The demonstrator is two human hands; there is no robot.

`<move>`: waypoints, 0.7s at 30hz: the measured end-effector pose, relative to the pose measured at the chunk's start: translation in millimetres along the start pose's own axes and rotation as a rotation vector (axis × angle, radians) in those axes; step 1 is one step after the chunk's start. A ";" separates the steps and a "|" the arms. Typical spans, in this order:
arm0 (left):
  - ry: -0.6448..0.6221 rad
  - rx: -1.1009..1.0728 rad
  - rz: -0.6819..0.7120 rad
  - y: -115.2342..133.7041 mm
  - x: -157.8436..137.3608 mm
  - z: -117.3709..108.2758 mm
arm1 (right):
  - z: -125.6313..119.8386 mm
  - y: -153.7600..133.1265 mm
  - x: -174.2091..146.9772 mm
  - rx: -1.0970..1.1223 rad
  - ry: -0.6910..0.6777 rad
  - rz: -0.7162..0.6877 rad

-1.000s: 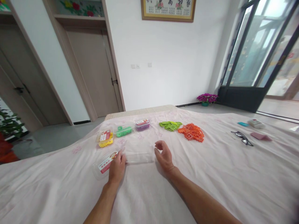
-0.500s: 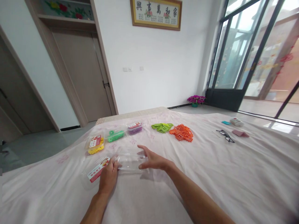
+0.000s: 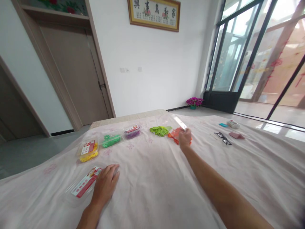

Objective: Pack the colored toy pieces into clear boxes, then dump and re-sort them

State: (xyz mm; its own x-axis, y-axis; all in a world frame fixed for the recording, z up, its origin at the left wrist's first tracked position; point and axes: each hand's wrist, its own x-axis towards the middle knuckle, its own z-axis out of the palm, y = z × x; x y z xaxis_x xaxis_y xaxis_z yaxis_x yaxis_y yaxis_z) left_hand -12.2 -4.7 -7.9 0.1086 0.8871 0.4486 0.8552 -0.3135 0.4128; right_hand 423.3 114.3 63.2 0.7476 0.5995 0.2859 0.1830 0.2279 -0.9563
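Note:
My right hand [image 3: 185, 138] grips a clear plastic box [image 3: 179, 122], tilted up with a bright shine along one side. It is over the pile of orange pieces [image 3: 174, 137], partly hiding it. Beside that pile lie lime-green pieces [image 3: 159, 130]. My left hand [image 3: 105, 183] rests palm down with its fingers stretched out, at the right end of a clear lid [image 3: 84, 184] with a red and white label. Whether its fingers touch the lid's edge or only the cloth, I cannot tell.
Clear boxes with yellow [image 3: 88, 152], green [image 3: 111, 140] and purple pieces [image 3: 132, 131] stand at the left. Glasses [image 3: 223, 138], a pink cloth [image 3: 236, 135], a blue item [image 3: 223, 125] and a small white pack [image 3: 233, 124] lie at the right on the pale sheet [image 3: 152, 190].
My right hand has moved forward and right, carrying the clear box from beside my left hand to the orange pile. My left hand has let go of the box and lies flat.

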 end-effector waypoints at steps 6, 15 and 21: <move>0.010 0.100 0.041 -2.8 0.7 5.9 | -62.5 17.6 94.5 -0.409 0.312 0.029; 0.028 0.085 0.029 -4.0 3.2 7.7 | -81.6 75.1 126.9 -0.696 0.346 -0.010; 0.015 0.075 0.017 -3.7 3.7 7.3 | -62.8 92.9 150.3 -0.655 -0.008 -0.180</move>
State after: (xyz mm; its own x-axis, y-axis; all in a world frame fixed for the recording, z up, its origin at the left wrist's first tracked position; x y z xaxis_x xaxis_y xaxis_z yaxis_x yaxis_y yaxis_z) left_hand -11.2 2.2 -13.5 0.1166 0.8765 0.4670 0.8889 -0.3018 0.3446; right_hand 592.8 177.4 13.5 0.6652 0.6020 0.4418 0.6547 -0.1858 -0.7327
